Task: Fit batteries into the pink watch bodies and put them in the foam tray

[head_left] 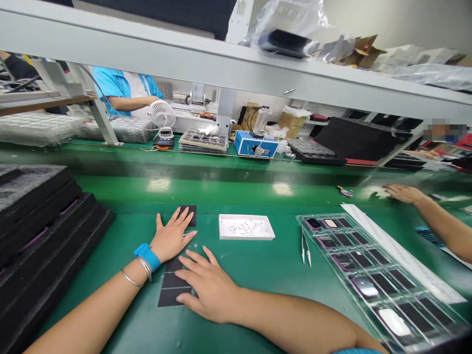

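Both my hands rest with fingers spread on thin dark rectangular pieces, which lie in a column on the green mat. My left hand (171,237), with a blue wristband and bracelets, presses flat at the top dark piece (192,216). Lower down, my right hand (213,289) has its fingertips over the right ends of the lower dark pieces (174,280). Neither hand grasps anything. Beyond them sits a shallow white box (247,237) with tiny dark bits scattered inside. Tweezers (303,248) lie against a clear plastic tray (341,276) holding dark pieces and purple-edged parts.
Black foam trays (73,231) are stacked at the left. A white paper strip (401,255) lies behind the clear tray. Another person's hand (405,193) rests at the right. A blue box device (254,145) and a small fan (162,114) stand across, under an overhead shelf (184,56).
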`<state>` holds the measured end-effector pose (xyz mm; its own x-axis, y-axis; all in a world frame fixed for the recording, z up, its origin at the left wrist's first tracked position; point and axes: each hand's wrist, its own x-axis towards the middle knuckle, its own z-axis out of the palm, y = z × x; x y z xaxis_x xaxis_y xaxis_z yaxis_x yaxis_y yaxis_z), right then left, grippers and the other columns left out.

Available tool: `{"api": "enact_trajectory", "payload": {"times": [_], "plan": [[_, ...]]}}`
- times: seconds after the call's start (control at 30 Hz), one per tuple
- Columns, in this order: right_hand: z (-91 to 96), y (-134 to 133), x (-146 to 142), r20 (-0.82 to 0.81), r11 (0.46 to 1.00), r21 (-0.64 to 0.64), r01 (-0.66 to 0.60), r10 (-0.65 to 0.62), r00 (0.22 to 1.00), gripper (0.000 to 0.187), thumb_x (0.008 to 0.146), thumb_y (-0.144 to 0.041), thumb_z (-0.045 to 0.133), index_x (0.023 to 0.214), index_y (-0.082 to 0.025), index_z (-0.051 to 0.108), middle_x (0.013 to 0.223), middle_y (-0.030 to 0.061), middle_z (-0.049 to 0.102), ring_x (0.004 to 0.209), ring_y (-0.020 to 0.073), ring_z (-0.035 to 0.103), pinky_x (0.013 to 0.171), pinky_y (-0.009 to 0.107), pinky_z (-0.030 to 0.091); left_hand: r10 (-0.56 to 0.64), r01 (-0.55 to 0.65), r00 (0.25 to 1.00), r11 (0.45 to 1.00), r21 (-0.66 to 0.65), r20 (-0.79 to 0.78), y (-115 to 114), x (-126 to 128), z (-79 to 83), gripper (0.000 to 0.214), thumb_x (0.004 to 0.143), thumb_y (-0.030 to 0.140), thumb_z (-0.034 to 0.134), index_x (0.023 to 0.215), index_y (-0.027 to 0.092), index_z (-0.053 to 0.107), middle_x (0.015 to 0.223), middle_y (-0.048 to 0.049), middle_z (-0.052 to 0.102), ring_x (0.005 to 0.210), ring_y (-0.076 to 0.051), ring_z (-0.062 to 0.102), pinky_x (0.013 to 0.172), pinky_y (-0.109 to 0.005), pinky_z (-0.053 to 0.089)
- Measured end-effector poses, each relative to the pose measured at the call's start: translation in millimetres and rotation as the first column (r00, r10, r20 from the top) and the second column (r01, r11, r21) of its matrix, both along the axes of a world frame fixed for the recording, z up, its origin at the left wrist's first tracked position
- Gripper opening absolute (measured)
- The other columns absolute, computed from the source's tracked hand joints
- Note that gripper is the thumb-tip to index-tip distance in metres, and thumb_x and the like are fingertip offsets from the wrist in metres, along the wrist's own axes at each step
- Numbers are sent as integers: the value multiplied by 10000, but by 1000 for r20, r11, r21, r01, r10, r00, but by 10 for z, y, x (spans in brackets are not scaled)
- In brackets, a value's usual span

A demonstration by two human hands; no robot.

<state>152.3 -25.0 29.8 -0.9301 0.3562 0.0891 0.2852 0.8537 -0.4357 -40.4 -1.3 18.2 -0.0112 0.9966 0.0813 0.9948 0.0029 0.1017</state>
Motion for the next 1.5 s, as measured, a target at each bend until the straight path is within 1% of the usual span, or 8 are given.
{"api": "enact_trajectory", "payload": {"times": [0.2,0.3,0.63,0.77,0.93,1.07,1.3,1.5], "plan": [[0,9,-3,-6,1000,-26,9,-9,1000,454,918,-482,445,1294,-230,472,1434,68,394,1378,209,231,1137,516,106,-6,6,1000,1000,-30,-8,2,1,12,558,926,474,283,1428,236,230,1504,-78,208,1393,-313,141,982,-768,78],[-7,12,-2,-17,999,-33,8,-8,1000,444,922,-482,437,1290,-238,472,1433,61,395,1377,203,236,1136,517,105,-5,5,1000,1000,-31,-17,-3,10,19,559,926,470,285,1430,238,219,1505,-75,211,1393,-316,140,982,-767,86],[-26,5,1,-3,999,37,8,-8,1000,451,926,-492,418,1296,-240,470,1425,50,409,1370,196,253,1136,512,126,5,-6,999,1000,-30,-33,-10,12,1,566,925,481,278,1435,247,205,1505,-81,207,1394,-324,128,990,-759,86],[-32,-2,6,-11,1000,18,8,-7,1000,449,929,-492,410,1294,-238,469,1428,58,403,1373,202,249,1132,525,120,7,-9,999,999,-49,-40,-14,18,3,573,930,483,255,1438,228,190,1512,-68,161,1400,-303,109,993,-756,71],[-14,-7,14,-13,1000,-3,9,-9,1000,441,929,-491,409,1284,-237,477,1424,62,409,1373,202,251,1135,522,109,11,-14,999,998,-61,-35,-21,27,16,583,926,487,256,1439,220,185,1513,-66,160,1400,-310,104,993,-756,70],[-5,-7,12,-14,1000,-30,11,-11,1000,436,929,-484,415,1280,-233,481,1422,66,411,1374,201,249,1137,520,99,19,-23,999,997,-80,-50,-26,35,37,584,929,489,239,1443,219,173,1516,-51,122,1405,-292,83,1000,-748,70],[-4,-19,3,1,1000,-18,11,-11,1000,439,930,-477,419,1283,-222,477,1424,69,409,1375,207,245,1135,524,105,20,-27,997,995,-93,-68,-32,50,59,587,929,498,233,1441,219,164,1517,-20,99,1407,-283,72,1003,-748,84],[-21,-18,6,-19,1000,-13,10,-11,1000,431,930,-475,421,1279,-229,476,1421,66,413,1373,204,248,1133,525,106,19,-26,997,995,-95,-68,-28,40,32,590,928,503,236,1441,220,167,1516,-15,92,1407,-287,74,1004,-748,88]]}}
